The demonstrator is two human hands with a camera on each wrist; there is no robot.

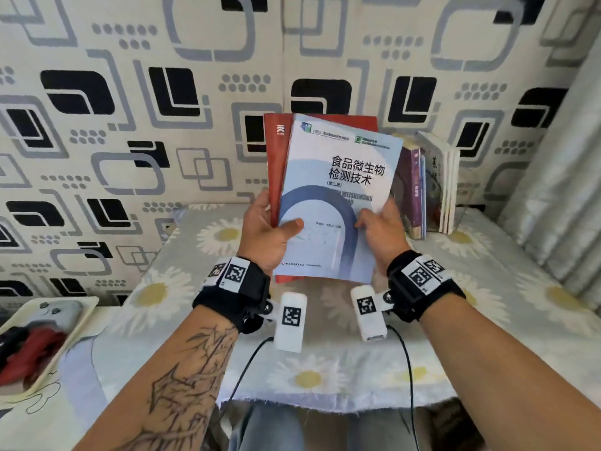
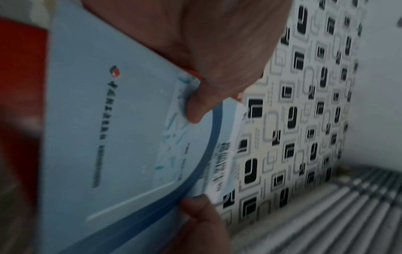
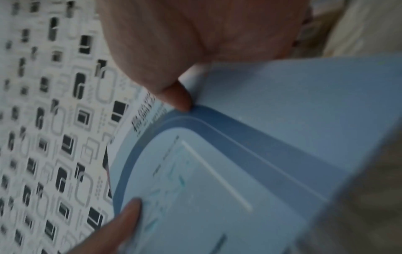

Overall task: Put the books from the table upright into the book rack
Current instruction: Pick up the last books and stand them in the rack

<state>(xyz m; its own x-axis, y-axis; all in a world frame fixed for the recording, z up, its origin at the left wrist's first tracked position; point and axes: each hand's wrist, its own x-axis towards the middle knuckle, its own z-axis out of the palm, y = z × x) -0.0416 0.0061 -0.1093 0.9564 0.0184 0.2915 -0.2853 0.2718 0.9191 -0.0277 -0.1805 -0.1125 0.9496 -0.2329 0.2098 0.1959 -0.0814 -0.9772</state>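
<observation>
A light blue textbook (image 1: 338,203) and a red book (image 1: 276,164) behind it are held tilted above the desk (image 1: 487,288). Both are pinched by the left hand (image 1: 266,232), thumb on the blue cover; its right edge is gripped by the right hand (image 1: 380,229). Upright books (image 1: 432,187) stand just right.

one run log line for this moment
left hand: holds blue book, red book | right hand: holds blue book | rack books: upright
</observation>
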